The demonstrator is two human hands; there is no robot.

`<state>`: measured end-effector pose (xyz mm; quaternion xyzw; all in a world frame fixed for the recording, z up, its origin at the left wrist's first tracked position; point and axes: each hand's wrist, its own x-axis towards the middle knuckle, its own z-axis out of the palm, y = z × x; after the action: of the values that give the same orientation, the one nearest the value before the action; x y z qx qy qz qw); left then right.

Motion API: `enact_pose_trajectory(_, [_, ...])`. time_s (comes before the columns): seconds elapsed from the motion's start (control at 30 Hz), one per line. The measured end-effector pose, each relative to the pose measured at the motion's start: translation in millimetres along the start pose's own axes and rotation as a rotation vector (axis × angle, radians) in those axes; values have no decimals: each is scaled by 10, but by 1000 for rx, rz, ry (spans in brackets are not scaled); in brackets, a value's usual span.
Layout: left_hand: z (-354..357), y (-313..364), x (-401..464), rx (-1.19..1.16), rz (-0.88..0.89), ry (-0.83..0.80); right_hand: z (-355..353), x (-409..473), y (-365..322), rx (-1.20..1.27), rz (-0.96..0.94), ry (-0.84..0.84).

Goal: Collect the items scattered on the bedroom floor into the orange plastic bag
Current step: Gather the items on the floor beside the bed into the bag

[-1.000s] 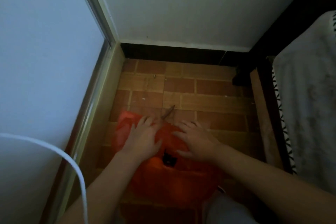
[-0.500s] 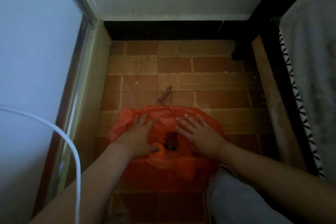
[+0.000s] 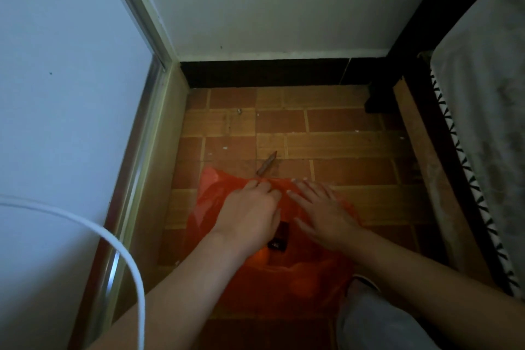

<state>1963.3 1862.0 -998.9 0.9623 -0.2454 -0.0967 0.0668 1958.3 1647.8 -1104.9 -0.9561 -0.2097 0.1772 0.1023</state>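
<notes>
A narrow strip of brick-patterned floor (image 3: 326,145) is seen in dim light, closed in by a pale wall at the far end, a sliding door frame (image 3: 136,167) on the left and a bed (image 3: 483,122) on the right. An orange plastic bag (image 3: 298,278) is spread flat on the floor in the near middle. The left hand (image 3: 250,216) is laid on the bag's far part with its fingers bent at the bag's edge; whether plastic is pinched between them cannot be told. The right hand (image 3: 324,213) is pressed flat on the bag just beside it, fingers straight and spread wide. Between the two hands, a small dark object (image 3: 279,239) is seen at an opening in the bag. A brown pencil (image 3: 267,162) is left lying on the floor just beyond the bag's far edge, close to the left fingertips. A white cable (image 3: 85,224) is seen curving across the near left.
</notes>
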Motion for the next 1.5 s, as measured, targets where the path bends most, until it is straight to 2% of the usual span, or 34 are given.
enact_pose_trajectory(0.07, [-43, -30, 4, -26, -15, 141, -21, -39, -5, 2, -8, -33])
enact_pose_trajectory(0.13, [-30, -156, -46, -16, -116, 120, -54, -96, 14, 26, -26, -58])
enact_pose_trajectory(0.27, [258, -433, -223, -20, -344, -304, 32, -228, 27, 25, -104, -165])
enact_pose_trajectory(0.37, [505, -533, -324, 73, -334, -585, 267, -297, 30, -78, -172, -252])
enact_pose_trajectory(0.43, [597, -558, -350, 125, -294, -676, 396, -290, 77, -108, -162, -295])
enact_pose_trajectory(0.67, [704, -625, -354, 169, -249, -755, 354, -156, 294, -185, -72, -289])
enact_pose_trajectory(0.83, [659, -517, -271, 220, -203, -777, 347, -151, 352, -220, 106, -317])
enact_pose_trajectory(0.97, [628, -500, -258, 220, -233, -806, 261, -175, 450, -177, 213, -313])
enact_pose_trajectory(1.03, [612, -475, -242, 204, -225, -782, 172, -203, 412, -121, 117, -218])
enact_pose_trajectory(1.13, [578, -412, -198, 171, -203, -732, 96, -171, 224, -88, -111, 22])
enact_pose_trajectory(1.2, [561, -381, -176, 176, -205, -727, 123, -59, 66, -114, -290, 93])
enact_pose_trajectory(1.27, [552, -361, -176, 187, -218, -741, 223, 99, -73, -192, -504, 43])
enact_pose_trajectory(1.33, [550, -353, -210, 192, -240, -750, 368, 250, -173, -276, -653, -100])
enact_pose_trajectory(1.4, [549, -362, -268, 175, -254, -775, 463, 367, -201, -361, -671, -248])
enact_pose_trajectory(1.5, [543, -406, -385, 177, -251, -831, 438, 527, -77, -455, -554, -301])
